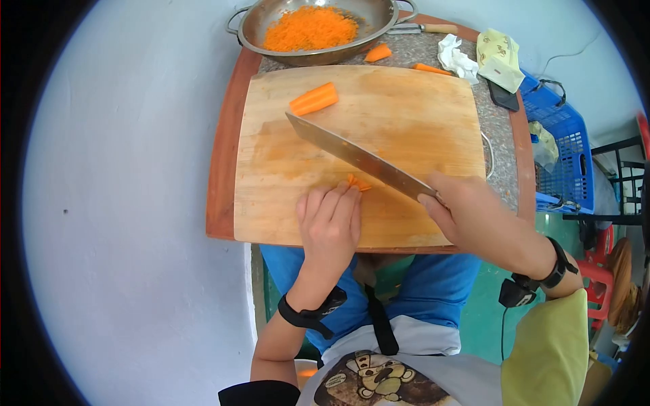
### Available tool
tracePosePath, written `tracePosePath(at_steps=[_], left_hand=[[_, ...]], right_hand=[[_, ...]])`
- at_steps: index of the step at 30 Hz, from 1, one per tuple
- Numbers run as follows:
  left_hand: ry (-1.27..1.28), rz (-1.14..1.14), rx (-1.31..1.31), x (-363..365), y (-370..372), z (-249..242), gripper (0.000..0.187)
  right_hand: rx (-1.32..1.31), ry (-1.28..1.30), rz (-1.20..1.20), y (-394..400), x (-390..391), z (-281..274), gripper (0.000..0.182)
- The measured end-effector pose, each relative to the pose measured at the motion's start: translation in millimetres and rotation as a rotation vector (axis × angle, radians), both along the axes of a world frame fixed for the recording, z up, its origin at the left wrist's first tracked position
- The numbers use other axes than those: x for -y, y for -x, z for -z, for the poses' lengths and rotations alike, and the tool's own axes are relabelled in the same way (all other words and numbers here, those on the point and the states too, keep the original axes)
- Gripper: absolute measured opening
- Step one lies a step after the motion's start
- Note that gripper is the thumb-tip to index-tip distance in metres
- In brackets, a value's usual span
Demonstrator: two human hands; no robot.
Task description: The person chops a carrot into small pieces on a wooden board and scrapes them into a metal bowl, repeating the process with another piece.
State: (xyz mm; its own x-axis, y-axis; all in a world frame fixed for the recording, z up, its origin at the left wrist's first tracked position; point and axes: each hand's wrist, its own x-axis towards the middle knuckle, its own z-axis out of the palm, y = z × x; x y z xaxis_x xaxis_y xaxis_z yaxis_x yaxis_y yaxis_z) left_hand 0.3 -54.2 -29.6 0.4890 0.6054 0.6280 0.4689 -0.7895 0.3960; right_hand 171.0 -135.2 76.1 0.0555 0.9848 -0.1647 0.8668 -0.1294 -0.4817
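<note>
My right hand (pixel 464 210) is closed round the handle of a broad kitchen knife (pixel 362 157), whose blade reaches up and left over the wooden cutting board (pixel 413 101). At the board's near side, my left hand (pixel 330 220) presses down with its fingers curled and held together. Beside its fingertips, carrot strips (pixel 357 183) show; how much lies under the fingers is hidden. A thick carrot piece (pixel 314 99) rests at the upper left of the board, just beyond the knife's tip.
Behind the board stands a metal pan (pixel 325 57) of shredded carrot (pixel 311 28). Carrot ends (pixel 378 53), a wooden-handled tool (pixel 433 28), crumpled tissue (pixel 457 59), a tissue pack (pixel 498 57) and a phone (pixel 503 96) lie nearby. A blue basket (pixel 558 145) is at right, a wall (pixel 135 169) at left.
</note>
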Motion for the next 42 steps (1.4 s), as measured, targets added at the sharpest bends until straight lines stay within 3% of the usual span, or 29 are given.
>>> tracePosePath(at_steps=[4, 10, 18, 28, 34, 36, 42], left_hand=[[0.007, 0.009, 0.037, -0.3, 0.1, 5.0, 0.017], [0.022, 0.025, 0.047, -1.3, 0.5, 4.4, 0.017], [0.019, 0.017, 0.065, -1.0, 0.3, 6.4, 0.016], [0.02, 0.026, 0.052, -1.2, 0.1, 4.7, 0.017], [0.016, 0.035, 0.052, -1.6, 0.2, 6.5, 0.016], [0.018, 0.049, 0.068, -2.5, -0.7, 6.4, 0.015], [0.025, 0.05, 0.085, -2.2, -0.3, 6.6, 0.014]], right_hand=[[-0.024, 0.076, 0.003, 5.6, 8.1, -7.0, 0.014], [0.036, -0.027, -0.071, 3.9, 7.7, 0.3, 0.015], [-0.033, 0.107, 0.044, 6.4, 5.2, -7.0, 0.017], [-0.018, 0.113, 0.007, 4.8, 5.3, -4.3, 0.017], [0.034, 0.147, -0.036, 1.6, 1.7, 2.9, 0.017], [0.083, 0.023, -0.169, -4.0, -1.1, 7.2, 0.013], [0.14, 0.049, -0.042, 9.4, 4.5, 14.5, 0.015]])
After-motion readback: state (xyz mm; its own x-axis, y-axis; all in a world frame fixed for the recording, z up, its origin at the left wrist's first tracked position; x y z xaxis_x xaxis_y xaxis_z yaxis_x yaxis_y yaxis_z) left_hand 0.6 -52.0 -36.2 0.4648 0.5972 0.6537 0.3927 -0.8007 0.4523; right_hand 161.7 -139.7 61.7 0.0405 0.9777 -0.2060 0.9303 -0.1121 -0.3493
